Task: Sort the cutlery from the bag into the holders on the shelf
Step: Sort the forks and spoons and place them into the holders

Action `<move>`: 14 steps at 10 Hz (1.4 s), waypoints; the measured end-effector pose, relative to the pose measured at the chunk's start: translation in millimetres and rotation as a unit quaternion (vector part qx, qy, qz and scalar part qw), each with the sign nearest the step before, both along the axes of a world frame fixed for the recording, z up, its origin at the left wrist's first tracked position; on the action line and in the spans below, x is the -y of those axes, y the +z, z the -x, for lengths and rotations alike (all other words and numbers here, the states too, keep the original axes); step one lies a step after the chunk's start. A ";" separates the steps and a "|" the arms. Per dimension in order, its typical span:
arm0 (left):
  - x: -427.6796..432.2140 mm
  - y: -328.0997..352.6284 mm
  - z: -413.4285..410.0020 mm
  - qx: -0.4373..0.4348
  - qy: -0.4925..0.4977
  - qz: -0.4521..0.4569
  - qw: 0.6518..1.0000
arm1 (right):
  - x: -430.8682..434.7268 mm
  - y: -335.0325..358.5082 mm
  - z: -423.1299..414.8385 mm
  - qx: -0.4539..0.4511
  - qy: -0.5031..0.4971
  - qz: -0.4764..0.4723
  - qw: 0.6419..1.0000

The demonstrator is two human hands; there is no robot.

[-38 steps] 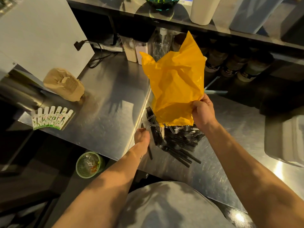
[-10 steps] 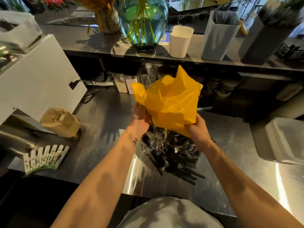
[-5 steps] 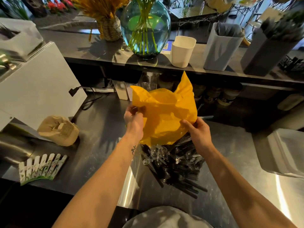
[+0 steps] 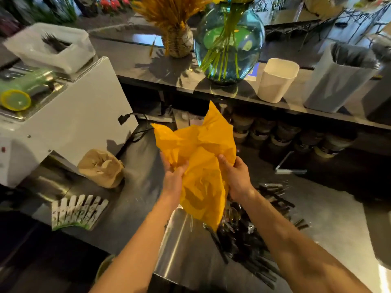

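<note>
- Both hands have come closer together since half a second ago, and the bag (image 4: 203, 187) is now more crumpled and lifted a little higher over the heap.
- The left hand (image 4: 174, 180) grips the left fold of the bag with curled fingers. The right hand (image 4: 238, 178) pinches the right side, with the thumb on the front.
- The cutlery (image 4: 243, 235) lies in a black heap on the steel counter (image 4: 186, 250), under and to the right of the bag, not yet sorted.
- Risk: the hanging corner of the bag is just over the heap, so a quick pull could drag pieces along. Handles near the front edge could then slide off the counter.
- Risk: a piece may remain inside the folds. I cannot tell, so it could be lost with the bag.
- Risk: the glass vase (image 4: 228, 45) stands just beside the white holder (image 4: 277, 81) on the shelf (image 4: 165, 75), and a careless reach could knock it.
- The bag looks limp and empty.
- The white holder shows only its pale inner wall.
- The grey holder (image 4: 336, 85) has dark pieces inside, too blurred to name.
- The vase holds water and green stems.
</note>
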State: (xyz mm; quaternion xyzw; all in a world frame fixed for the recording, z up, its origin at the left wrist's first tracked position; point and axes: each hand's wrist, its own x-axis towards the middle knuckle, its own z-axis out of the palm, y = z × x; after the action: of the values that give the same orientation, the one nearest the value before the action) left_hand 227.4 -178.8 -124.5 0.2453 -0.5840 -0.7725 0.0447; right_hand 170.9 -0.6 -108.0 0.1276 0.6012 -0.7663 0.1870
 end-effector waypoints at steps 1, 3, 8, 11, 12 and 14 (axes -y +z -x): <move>28.5 -9.8 -1.0 0.020 0.046 0.032 0.998 | 37.2 -17.1 4.6 0.030 0.015 -0.002 0.999; 43.8 -37.8 -3.2 0.098 0.064 0.377 0.919 | 98.3 -96.2 25.1 0.113 0.097 -0.089 0.985; 2.4 -109.9 -22.2 0.062 -0.244 0.617 0.746 | 81.9 -112.9 9.4 0.099 0.100 -0.101 0.985; 49.3 -143.2 -6.6 0.287 -0.301 0.622 0.663 | 47.4 -125.4 -7.5 0.057 0.168 -0.173 0.969; 57.0 -138.6 -5.6 0.313 -0.279 0.600 0.682 | 35.7 -130.9 -18.9 0.063 0.144 -0.173 0.972; -3.1 -140.0 -34.4 0.144 -0.245 0.636 0.717 | 0.8 -133.3 -53.5 0.046 0.115 -0.205 0.971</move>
State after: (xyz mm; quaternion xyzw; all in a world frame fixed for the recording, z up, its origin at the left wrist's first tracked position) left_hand 261.7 -175.7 -264.4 0.1153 -0.9769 -0.1585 -0.0853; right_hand 224.4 -1.4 -241.3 0.1282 0.7469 -0.5936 0.2708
